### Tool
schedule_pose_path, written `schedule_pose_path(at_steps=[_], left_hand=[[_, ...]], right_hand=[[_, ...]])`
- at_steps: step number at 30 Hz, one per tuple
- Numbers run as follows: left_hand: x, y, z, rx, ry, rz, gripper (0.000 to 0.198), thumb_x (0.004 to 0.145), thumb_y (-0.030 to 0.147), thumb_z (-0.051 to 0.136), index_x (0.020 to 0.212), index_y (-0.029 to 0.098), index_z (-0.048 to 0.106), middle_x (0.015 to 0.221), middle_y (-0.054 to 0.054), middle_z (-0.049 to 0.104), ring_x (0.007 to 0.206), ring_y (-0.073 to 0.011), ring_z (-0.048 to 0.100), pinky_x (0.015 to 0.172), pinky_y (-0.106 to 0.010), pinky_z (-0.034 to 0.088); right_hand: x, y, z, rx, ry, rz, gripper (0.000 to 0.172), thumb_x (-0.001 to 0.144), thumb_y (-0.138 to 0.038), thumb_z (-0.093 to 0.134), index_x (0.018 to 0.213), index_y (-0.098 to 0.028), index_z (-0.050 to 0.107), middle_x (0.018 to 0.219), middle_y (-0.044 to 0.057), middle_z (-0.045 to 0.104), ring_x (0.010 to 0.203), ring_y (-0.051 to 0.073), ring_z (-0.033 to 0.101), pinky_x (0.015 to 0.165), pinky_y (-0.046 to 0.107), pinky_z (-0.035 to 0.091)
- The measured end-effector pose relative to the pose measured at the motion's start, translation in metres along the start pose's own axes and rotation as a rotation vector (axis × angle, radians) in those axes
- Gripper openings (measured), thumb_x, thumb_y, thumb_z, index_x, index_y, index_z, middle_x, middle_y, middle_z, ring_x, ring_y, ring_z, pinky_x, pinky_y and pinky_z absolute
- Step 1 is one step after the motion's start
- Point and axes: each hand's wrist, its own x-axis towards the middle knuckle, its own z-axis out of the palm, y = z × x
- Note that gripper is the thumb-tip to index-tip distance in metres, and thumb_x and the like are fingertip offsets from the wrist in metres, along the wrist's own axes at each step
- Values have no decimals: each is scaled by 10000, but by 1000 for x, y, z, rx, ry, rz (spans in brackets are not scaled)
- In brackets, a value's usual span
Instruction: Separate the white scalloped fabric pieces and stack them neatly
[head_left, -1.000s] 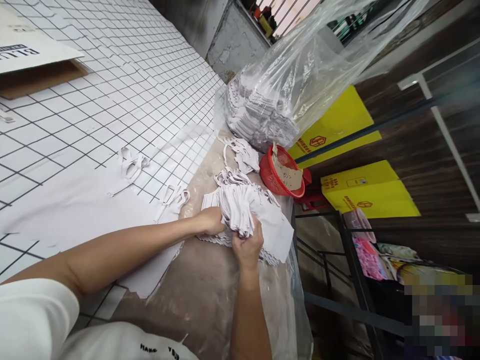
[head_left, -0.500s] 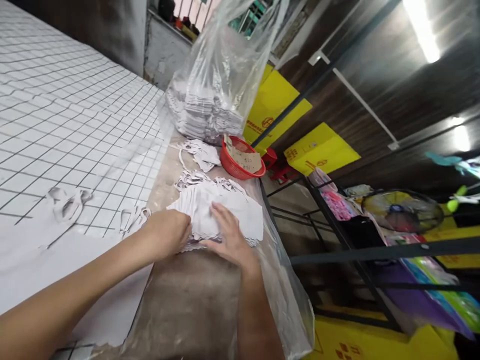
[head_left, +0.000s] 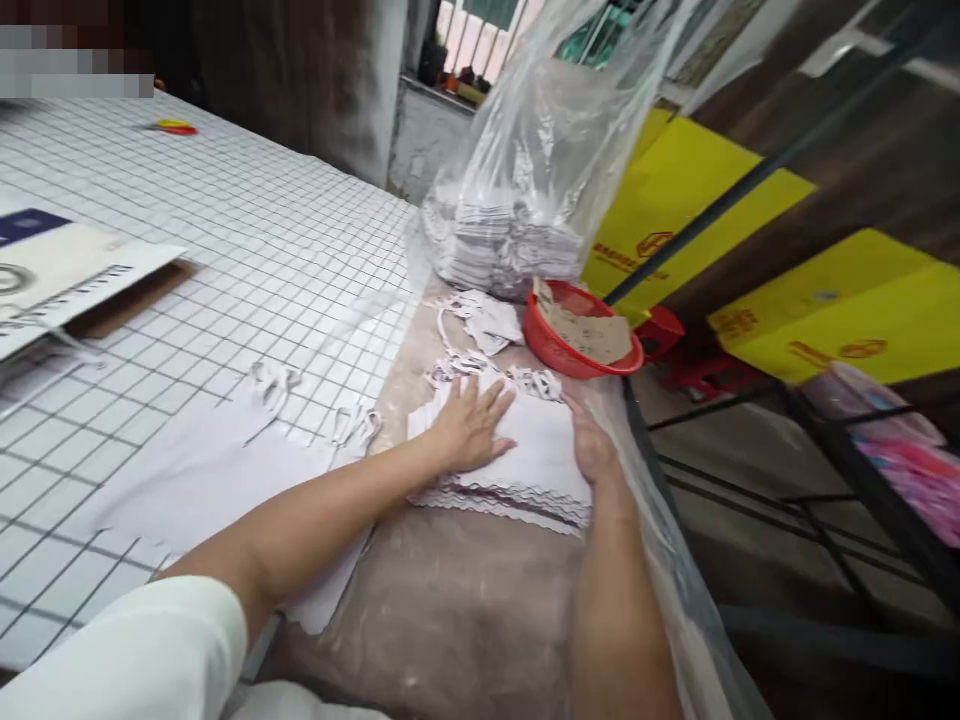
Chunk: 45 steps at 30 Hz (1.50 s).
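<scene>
A stack of white fabric pieces point(head_left: 532, 450) with wavy lower edges and straps at the top lies on a brown surface point(head_left: 465, 600). My left hand point(head_left: 472, 425) rests flat on top of the stack, its fingers spread. Along the stack's right edge is my right hand point(head_left: 596, 445), its palm turned inward and its fingers extended against the side. Another white strappy piece point(head_left: 487, 320) lies just beyond the stack. To the left, more white cloth with straps point(head_left: 210, 460) is spread on the grid-patterned table cover point(head_left: 300, 250).
A red basket point(head_left: 555, 350) holding cardboard stands behind the stack. Beyond it, a clear plastic bag point(head_left: 517, 220) contains folded white pieces. Yellow-handled scissors point(head_left: 176, 127) and a printed box point(head_left: 82, 270) are on the left. A black metal rack point(head_left: 862, 490) stands at right.
My left hand has moved from the stack's left edge onto its top and opened out. My right hand has shifted from the top to the right edge. The view has swung left.
</scene>
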Motion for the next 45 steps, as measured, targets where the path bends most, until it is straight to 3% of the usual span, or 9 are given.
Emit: schedule_pose_path(at_steps=[5,9,12,14,18,25,31,36,45], left_hand=[[-6,-12,-28,-50,-88,47,709,954,559,354,1546,180,258,1633,-96,218,1476,-386,176,1178,-576,163],[-83,-73,-67,-66,-3,-44,491,952,398,452,1403,205,485,1564,-84,376,1432,-277,306,1172,-434,249],[-183,-131,-85,37,35,-708,319,908,346,522,1167,186,620,1334,-119,581,1269,-269,484,1053,-401,406],[-247,-157,-88,92,2,-985,369,887,373,539,1140,110,596,1255,-214,590,1223,-363,503,957,-483,460],[-319,-171,-82,44,-21,-1150,446,869,474,543,1162,138,546,1241,-148,610,1167,-306,560,903,-344,462],[-321,-181,-92,-211,7,-1164,229,790,406,650,871,202,584,929,-63,695,866,-217,636,618,-269,411],[-337,-192,-95,-331,138,-1119,47,814,254,586,814,208,582,885,-21,697,760,-159,617,596,-252,407],[-334,-198,-84,-287,187,-1083,141,759,280,674,853,190,618,905,-50,695,778,-191,619,619,-284,428],[-316,-151,-35,34,394,-674,304,844,-2,444,837,177,688,1060,-145,655,1034,-274,550,869,-445,410]], right_hand=[[-3,-39,-11,-59,178,-37,755,863,-694,255,1160,-112,634,1261,222,617,1214,311,549,1074,530,391],[-69,-116,-3,-85,446,158,682,835,-730,376,1003,-126,645,948,196,686,885,302,641,832,470,509],[-141,-184,35,172,-31,314,591,795,-766,441,737,-201,605,589,50,626,533,214,590,578,346,497],[-179,-226,67,358,-347,338,551,817,-734,447,705,-213,586,558,17,611,469,189,574,496,301,460],[-202,-275,116,229,-385,222,394,777,-613,588,683,-231,569,535,-12,584,501,183,561,496,271,381],[-182,-274,131,269,-399,226,414,757,-617,568,626,-238,462,512,-42,493,489,148,457,518,269,353],[-188,-266,135,221,-356,224,418,749,-619,586,618,-241,465,505,-42,466,496,149,423,526,276,347],[-187,-266,137,259,-419,253,445,705,-657,600,643,-227,502,498,-46,459,488,149,428,508,272,340],[-191,-264,136,263,-410,227,449,681,-650,599,621,-220,484,523,-43,475,507,140,437,512,254,338]])
